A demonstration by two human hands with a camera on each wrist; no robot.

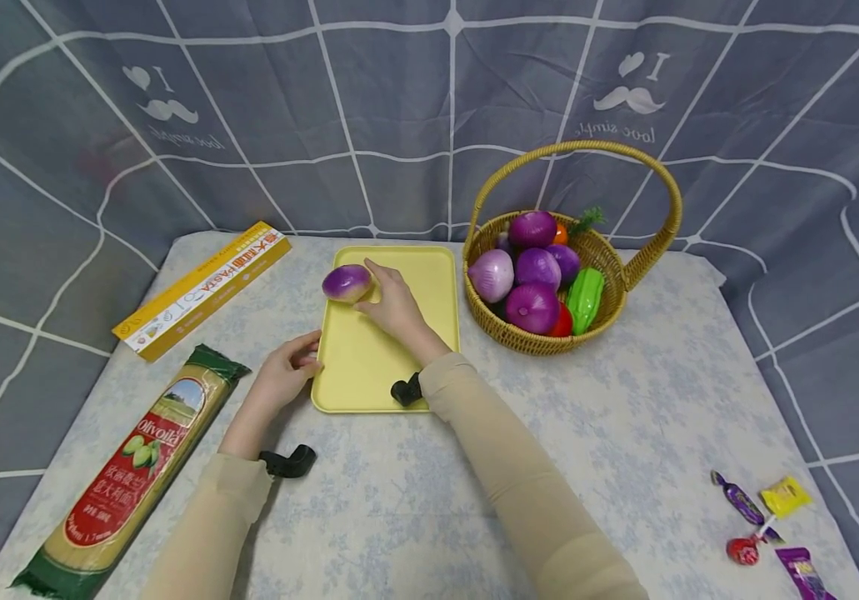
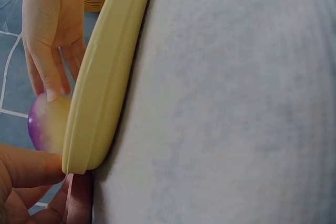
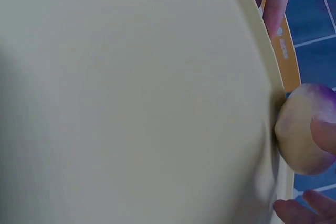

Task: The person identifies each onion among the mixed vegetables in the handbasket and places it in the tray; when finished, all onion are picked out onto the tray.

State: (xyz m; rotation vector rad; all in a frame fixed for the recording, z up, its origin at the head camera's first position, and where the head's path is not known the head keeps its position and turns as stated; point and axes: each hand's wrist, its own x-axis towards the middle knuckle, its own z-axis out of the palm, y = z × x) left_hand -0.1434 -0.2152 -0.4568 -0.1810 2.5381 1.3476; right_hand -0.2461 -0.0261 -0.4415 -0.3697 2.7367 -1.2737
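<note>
Legibly, "Olivoila" packet (image 1: 125,483), "PASTA" box (image 1: 204,290), hands (image 1: 288,372) holding tray (image 1: 357,367) and apparent turnip (image 1: 346,283)

1 pasta box (image 1: 202,290) | 1 spaghetti bag (image 1: 132,467) | 1 lollipop (image 1: 742,551) near 3 wrapped candies (image 1: 785,497)

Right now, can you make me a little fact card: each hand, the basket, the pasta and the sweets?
Left hand: grips the left edge of the flat yellow rectangular tray
Right hand: touches a rounded purple-and-cream vegetable at the tray's far left corner; can't tell whether it rests there
Woven tan basket: right of the tray, holding purple onions and a shiny green vegetable
Pasta: long yellow-and-white box and green-ended packet, left side
Sweets: red lollipop, yellow-wrapped candy, two purple-wrapped candies, near right corner
</note>
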